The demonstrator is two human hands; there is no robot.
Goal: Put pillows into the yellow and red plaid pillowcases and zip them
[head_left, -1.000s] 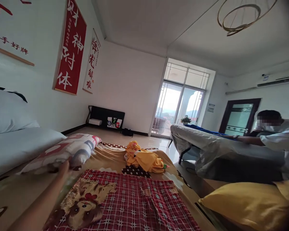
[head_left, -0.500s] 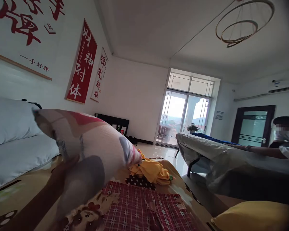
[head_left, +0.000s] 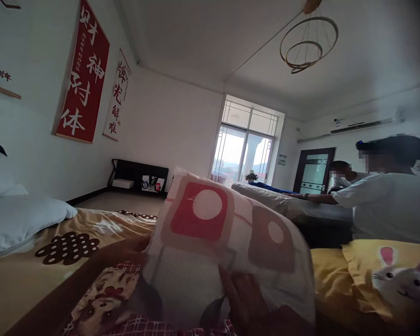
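A plump pillow (head_left: 199, 261) with a white cover and red, brown and grey printed shapes stands raised in front of me. At its left edge, my left hand (head_left: 138, 249) is closed on it, with the fingertips hidden behind the pillow. My right hand (head_left: 247, 296) is on the lower front, its fingers bent against the cover and gripping it. Beneath the pillow lies a dark red plaid cloth (head_left: 101, 303) with a cartoon animal print. That cloth rests on a tan bedspread (head_left: 17, 280) with brown dotted patches.
White pillows (head_left: 24, 219) lie at the left. A yellow pillow with a rabbit face (head_left: 395, 280) is at the right. Two people stand beyond it by a plastic-covered table (head_left: 266, 196). A low black rack (head_left: 136, 172) stands against the back wall.
The pillow has moved right and turned its printed face toward me. My right hand has come into view on it. The view has swung right, showing a second person and the rabbit pillow.
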